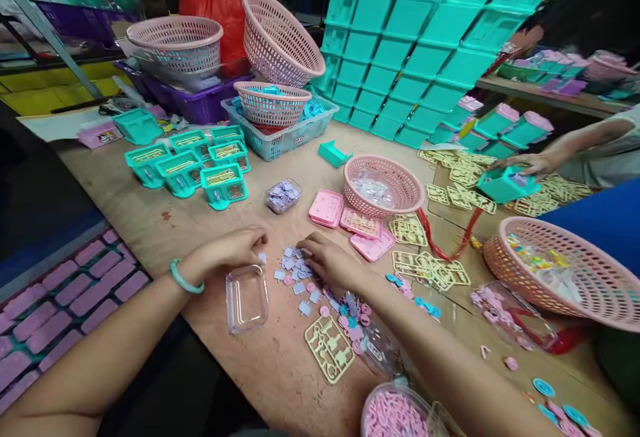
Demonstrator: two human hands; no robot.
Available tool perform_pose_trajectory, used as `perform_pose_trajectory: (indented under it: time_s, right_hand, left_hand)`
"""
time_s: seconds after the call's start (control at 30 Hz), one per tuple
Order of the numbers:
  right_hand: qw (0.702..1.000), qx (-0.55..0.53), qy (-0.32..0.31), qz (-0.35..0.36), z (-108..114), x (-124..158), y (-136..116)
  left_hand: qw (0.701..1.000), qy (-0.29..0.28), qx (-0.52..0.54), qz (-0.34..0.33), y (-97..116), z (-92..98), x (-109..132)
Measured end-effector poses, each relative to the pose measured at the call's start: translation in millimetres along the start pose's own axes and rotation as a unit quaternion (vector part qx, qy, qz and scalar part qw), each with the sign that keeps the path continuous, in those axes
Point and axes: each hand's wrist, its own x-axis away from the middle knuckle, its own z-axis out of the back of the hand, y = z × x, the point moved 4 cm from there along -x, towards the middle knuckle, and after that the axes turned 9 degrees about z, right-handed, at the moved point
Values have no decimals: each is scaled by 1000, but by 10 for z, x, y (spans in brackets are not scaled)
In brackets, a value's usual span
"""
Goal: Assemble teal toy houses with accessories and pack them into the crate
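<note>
My left hand [245, 247], with a pale green bangle on its wrist, has its fingers pinched on a small lavender piece [262, 258], just above a clear plastic box [247, 299]. To its right, my right hand [327, 260] rests palm down with fingers spread over a loose pile of lavender pieces [295, 265]. Pink and blue round pieces [353, 321] lie beside and partly under my right forearm. A cream sprue frame [329, 349] lies below the pile. Behind my hands stands a clear box filled with lavender pieces [283, 195].
Teal units [225, 185] stand at the back left, near a pink basket [383, 185] and pink trays [326, 208]. A tub of pink pieces [395, 415] is at the front. At right, a person's hand [530, 164] holds a teal unit above cream sprues.
</note>
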Motion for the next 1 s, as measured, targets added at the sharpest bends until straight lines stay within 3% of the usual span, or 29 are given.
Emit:
perform_pose_trajectory:
  time_s: [0.13, 0.23, 0.37, 0.47, 0.57, 0.67, 0.8, 0.93, 1.0]
  right_hand:
    - [997, 41, -64, 6, -74, -321, -108]
    - [992, 73, -104, 9, -81, -495, -59]
    - [991, 81, -107, -10, -60, -621, 87]
    - [992, 67, -103, -4, -69, -596, 153]
    - [998, 34, -56, -12, -44, -496, 189]
    - [996, 12, 57, -71, 115, -460, 274]
    - [971, 9, 189, -145, 422, -780, 441]
    - [957, 35, 210, -196, 582, -1238, 475]
    - [962, 32, 195, -191, 594, -1307, 448]
  left_hand:
    - [1000, -4, -23, -21, 82, -49, -52]
    - [1000, -7, -24, -15, 22, -80, -122]
    - [999, 8, 7, -51, -128, -102, -250]
    - [997, 26, 60, -41, -213, -37, -366]
    - [983, 88, 155, -36, -175, 146, -462]
    - [951, 177, 252, -41, -35, 360, -537]
    - [927, 297, 230, -4, 114, 550, -714]
    - [925, 330, 182, 41, 172, 595, -831]
    - [931, 325, 162, 42, 182, 583, -817]
